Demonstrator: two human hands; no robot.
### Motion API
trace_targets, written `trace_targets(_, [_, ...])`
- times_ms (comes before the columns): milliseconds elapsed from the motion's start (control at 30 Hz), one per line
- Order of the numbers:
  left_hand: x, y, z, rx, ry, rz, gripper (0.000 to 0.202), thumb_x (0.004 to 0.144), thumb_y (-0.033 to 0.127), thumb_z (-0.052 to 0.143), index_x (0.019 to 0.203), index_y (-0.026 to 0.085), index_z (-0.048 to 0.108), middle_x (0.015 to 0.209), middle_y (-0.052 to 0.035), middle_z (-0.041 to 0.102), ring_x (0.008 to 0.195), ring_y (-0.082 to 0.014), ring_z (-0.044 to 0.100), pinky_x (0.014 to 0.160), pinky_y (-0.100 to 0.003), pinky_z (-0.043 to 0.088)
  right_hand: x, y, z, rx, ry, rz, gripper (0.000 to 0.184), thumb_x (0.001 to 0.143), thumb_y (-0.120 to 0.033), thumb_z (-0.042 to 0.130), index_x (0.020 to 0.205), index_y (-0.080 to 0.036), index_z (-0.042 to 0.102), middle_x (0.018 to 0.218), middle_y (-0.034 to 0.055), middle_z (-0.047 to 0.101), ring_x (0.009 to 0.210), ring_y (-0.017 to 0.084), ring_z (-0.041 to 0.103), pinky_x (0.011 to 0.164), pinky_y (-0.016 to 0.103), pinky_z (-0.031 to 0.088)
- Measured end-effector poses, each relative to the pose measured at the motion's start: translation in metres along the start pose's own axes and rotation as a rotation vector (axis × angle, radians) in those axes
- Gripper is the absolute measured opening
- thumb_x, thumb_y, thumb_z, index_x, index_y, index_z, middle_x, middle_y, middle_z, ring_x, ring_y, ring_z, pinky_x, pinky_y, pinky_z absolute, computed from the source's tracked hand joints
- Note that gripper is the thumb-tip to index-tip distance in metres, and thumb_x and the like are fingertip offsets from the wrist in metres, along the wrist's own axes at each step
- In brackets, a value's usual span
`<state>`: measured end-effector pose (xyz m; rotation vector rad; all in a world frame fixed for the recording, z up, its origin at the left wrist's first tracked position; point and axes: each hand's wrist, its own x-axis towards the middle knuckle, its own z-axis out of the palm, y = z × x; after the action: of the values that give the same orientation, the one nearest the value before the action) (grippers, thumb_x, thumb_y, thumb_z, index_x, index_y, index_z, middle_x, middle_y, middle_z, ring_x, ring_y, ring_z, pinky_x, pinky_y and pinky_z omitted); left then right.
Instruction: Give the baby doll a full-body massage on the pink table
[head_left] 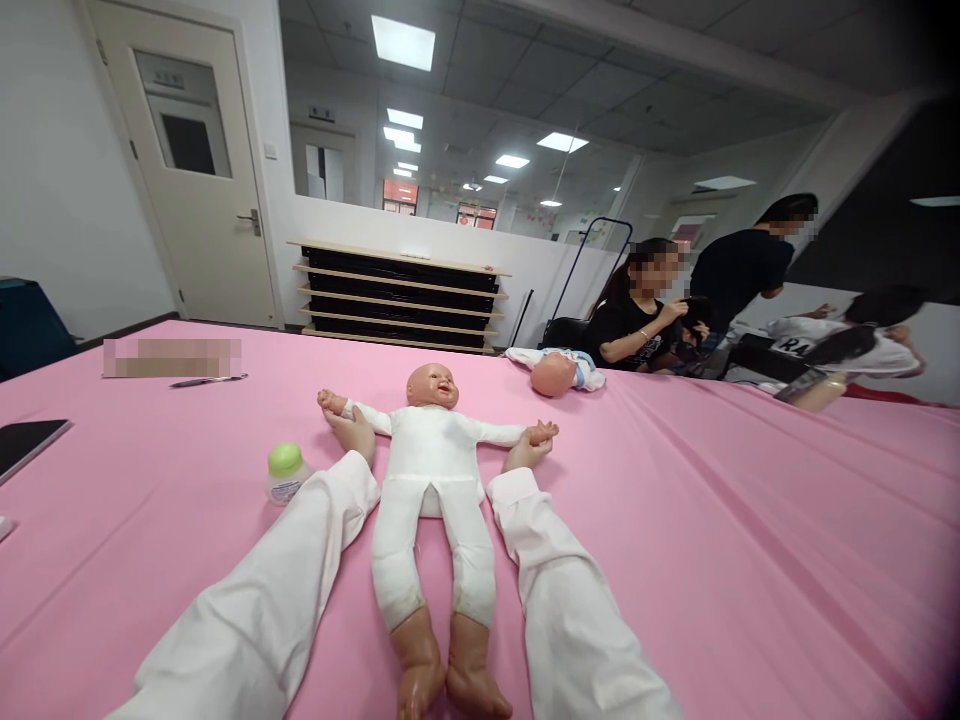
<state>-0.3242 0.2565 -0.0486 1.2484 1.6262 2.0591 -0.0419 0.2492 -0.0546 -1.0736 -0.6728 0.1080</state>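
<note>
A baby doll (pixel 433 470) in a white suit lies on its back on the pink table (pixel 712 520), head away from me, arms spread out. My left hand (pixel 351 430) is closed around the doll's arm near its wrist on the left. My right hand (pixel 526 450) grips the doll's other arm near its wrist on the right. Both my sleeves are white.
A small bottle with a green cap (pixel 286 472) stands left of the doll. A pen (pixel 208 380) and a dark tablet (pixel 26 443) lie at the far left. A second doll (pixel 556 371) lies at the table's far edge. Several people sit or stand beyond, at the right.
</note>
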Motion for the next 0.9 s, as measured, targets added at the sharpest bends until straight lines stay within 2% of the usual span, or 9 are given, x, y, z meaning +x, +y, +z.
trace_targets(67, [-0.001, 0.009, 0.000, 0.008, 0.102, 0.007, 0.057, 0.087, 0.023, 0.039, 0.137, 0.010, 0.015, 0.141, -0.0163, 0.024, 0.132, -0.0238, 0.022, 0.108, -0.038, 0.020, -0.004, -0.009, 0.004, 0.036, -0.079, -0.079, 0.062, 0.076, -0.029, 0.043, 0.132, -0.012, 0.025, 0.131, 0.0134, 0.036, 0.122, 0.017, 0.036, 0.103, 0.038, 0.029])
trace_targets(100, [-0.002, 0.013, 0.001, 0.015, 0.102, 0.027, 0.058, 0.085, 0.024, 0.044, 0.137, 0.013, 0.019, 0.139, -0.0137, 0.029, 0.130, -0.0227, 0.026, 0.107, -0.036, 0.023, -0.007, -0.015, 0.006, 0.044, -0.135, -0.122, 0.061, 0.076, -0.028, 0.045, 0.132, -0.013, 0.027, 0.131, 0.0123, 0.037, 0.121, 0.017, 0.036, 0.103, 0.037, 0.030])
trace_targets(300, [-0.010, 0.035, 0.008, 0.103, -0.227, 0.258, 0.054, 0.083, 0.024, 0.046, 0.135, 0.024, 0.031, 0.131, -0.0066, 0.043, 0.120, -0.0193, 0.040, 0.101, -0.033, 0.033, -0.028, -0.045, 0.021, -0.086, -0.479, -0.264, 0.048, 0.075, -0.019, 0.045, 0.123, -0.018, 0.047, 0.120, 0.0095, 0.042, 0.115, 0.018, 0.042, 0.099, 0.036, 0.036])
trace_targets(400, [-0.014, 0.041, 0.011, 0.201, -0.358, 0.390, 0.050, 0.082, 0.021, 0.045, 0.131, 0.024, 0.038, 0.127, -0.0054, 0.047, 0.115, -0.0199, 0.042, 0.099, -0.035, 0.033, -0.037, -0.049, 0.026, -0.144, -0.693, -0.348, 0.042, 0.076, -0.013, 0.043, 0.115, -0.021, 0.056, 0.124, 0.0072, 0.036, 0.118, 0.018, 0.038, 0.100, 0.035, 0.035])
trace_targets(500, [-0.017, 0.045, 0.012, 0.349, -0.458, 0.478, 0.047, 0.082, 0.019, 0.044, 0.128, 0.026, 0.043, 0.125, -0.0055, 0.049, 0.111, -0.0220, 0.043, 0.094, -0.038, 0.034, -0.042, -0.047, 0.030, -0.204, -0.853, -0.460, 0.041, 0.076, -0.006, 0.042, 0.109, -0.023, 0.062, 0.127, 0.0059, 0.034, 0.119, 0.020, 0.036, 0.102, 0.038, 0.032])
trace_targets(733, [-0.020, 0.046, 0.015, 0.563, -0.596, 0.602, 0.054, 0.079, 0.010, 0.041, 0.126, 0.035, 0.044, 0.126, -0.0032, 0.048, 0.105, -0.0240, 0.043, 0.085, -0.038, 0.035, -0.048, -0.052, 0.032, -0.377, -0.956, -0.624, 0.053, 0.074, 0.000, 0.040, 0.114, -0.031, 0.058, 0.135, 0.0011, 0.030, 0.126, 0.024, 0.026, 0.102, 0.047, 0.026])
trace_targets(833, [-0.022, 0.047, 0.016, 0.570, -0.629, 0.629, 0.049, 0.081, 0.012, 0.041, 0.122, 0.035, 0.049, 0.125, -0.0033, 0.049, 0.105, -0.0255, 0.042, 0.084, -0.040, 0.035, -0.050, -0.055, 0.032, -0.423, -1.012, -0.667, 0.059, 0.069, 0.003, 0.040, 0.112, -0.032, 0.059, 0.136, -0.0006, 0.029, 0.128, 0.024, 0.022, 0.103, 0.048, 0.023])
trace_targets(900, [-0.022, 0.047, 0.014, 0.528, -0.621, 0.622, 0.047, 0.081, 0.012, 0.041, 0.121, 0.035, 0.049, 0.125, -0.0028, 0.050, 0.106, -0.0255, 0.043, 0.086, -0.040, 0.034, -0.051, -0.056, 0.031, -0.421, -1.003, -0.668, 0.059, 0.068, 0.003, 0.039, 0.112, -0.030, 0.059, 0.132, 0.0014, 0.035, 0.125, 0.023, 0.027, 0.103, 0.046, 0.024])
